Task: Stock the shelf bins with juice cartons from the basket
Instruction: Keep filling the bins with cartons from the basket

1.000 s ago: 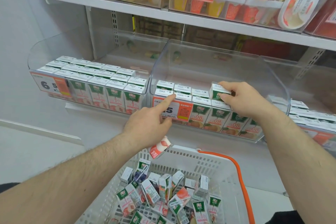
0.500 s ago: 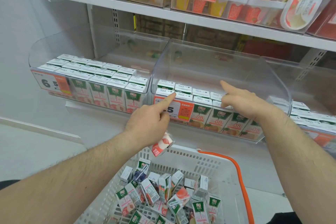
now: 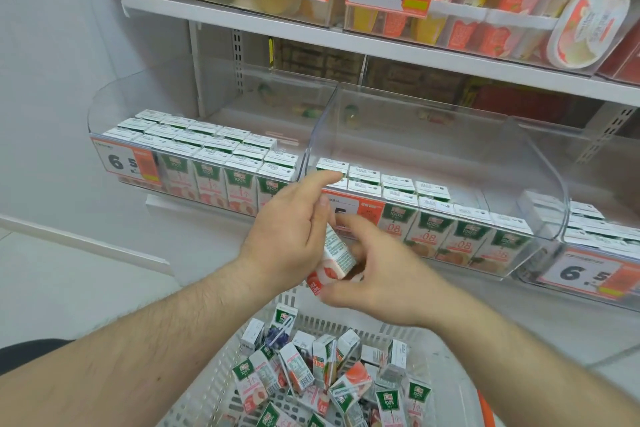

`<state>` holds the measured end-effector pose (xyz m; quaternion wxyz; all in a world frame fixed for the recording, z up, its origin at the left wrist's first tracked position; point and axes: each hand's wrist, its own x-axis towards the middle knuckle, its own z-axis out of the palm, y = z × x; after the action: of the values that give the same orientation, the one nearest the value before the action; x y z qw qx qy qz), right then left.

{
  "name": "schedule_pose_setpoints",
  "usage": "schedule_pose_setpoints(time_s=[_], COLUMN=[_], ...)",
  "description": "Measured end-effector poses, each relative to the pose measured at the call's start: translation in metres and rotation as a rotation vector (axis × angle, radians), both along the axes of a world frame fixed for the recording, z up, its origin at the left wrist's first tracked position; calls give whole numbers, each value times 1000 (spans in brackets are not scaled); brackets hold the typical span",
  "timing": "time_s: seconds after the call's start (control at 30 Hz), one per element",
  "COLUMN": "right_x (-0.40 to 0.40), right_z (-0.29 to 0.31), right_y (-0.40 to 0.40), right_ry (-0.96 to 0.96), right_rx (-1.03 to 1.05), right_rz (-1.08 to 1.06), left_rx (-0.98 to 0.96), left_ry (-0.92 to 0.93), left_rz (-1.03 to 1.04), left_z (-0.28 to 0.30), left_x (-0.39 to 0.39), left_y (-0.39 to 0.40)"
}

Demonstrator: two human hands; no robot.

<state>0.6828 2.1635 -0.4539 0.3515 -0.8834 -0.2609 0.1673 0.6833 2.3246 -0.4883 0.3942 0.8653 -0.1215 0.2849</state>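
Shop shelving fills the view ahead of you, with clear plastic bins on the lower shelf and a white basket point(image 3: 221, 388) below your arms. Your left hand point(image 3: 291, 236) holds one juice carton point(image 3: 334, 258) against its palm, forefinger stretched out toward the middle bin point(image 3: 433, 149). Your right hand point(image 3: 377, 270) sits just right of that carton, fingers spread and loosely curved, touching or about to touch it; you grip nothing with it yet, as far as can be seen. The carton's long axis runs tilted, its upper end leaning toward the middle bin and its pink lower end toward the basket. Both hands are close to it, the left already carrying it, so a hand-over to the right looks like the step in hand. From the carton, the middle bin lies directly beyond and slightly right; its front rows stand upright, and open floor shows behind them toward its right end. You would need to bring the carton upright before setting it there. Left of the middle bin, the neighbouring bin point(image 3: 114, 107) looks nearly full.
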Motion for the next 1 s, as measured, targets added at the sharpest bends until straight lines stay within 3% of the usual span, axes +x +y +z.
schedule_pose_setpoints(time_s=[0.07, 0.27, 0.4, 0.53, 0.73, 0.9, 1.0], right_x=[-1, 12, 12, 11, 11, 11, 10], right_z=[-11, -19, -20, -24, -14, 1, 21], right_y=[5, -6, -6, -3, -5, -9, 4], right_ry=[-21, 216, 302, 313, 26, -291, -488], right_rx=[48, 374, 559, 576, 331, 309, 168], right_rz=[-59, -245, -209, -98, -99, -134, -17], left_rx=[45, -84, -100, -241, -163, -85, -67], left_ry=[-2, 23, 191, 253, 217, 167, 122], left_rz=[-26, -175, -177, -271, -317, -298, -272], left_z=[3, 16, 17, 15, 14, 12, 16], left_x=[-4, -11, -16, -17, -17, -10, -5], left_y=[-2, 24, 33, 24, 26, 33, 38])
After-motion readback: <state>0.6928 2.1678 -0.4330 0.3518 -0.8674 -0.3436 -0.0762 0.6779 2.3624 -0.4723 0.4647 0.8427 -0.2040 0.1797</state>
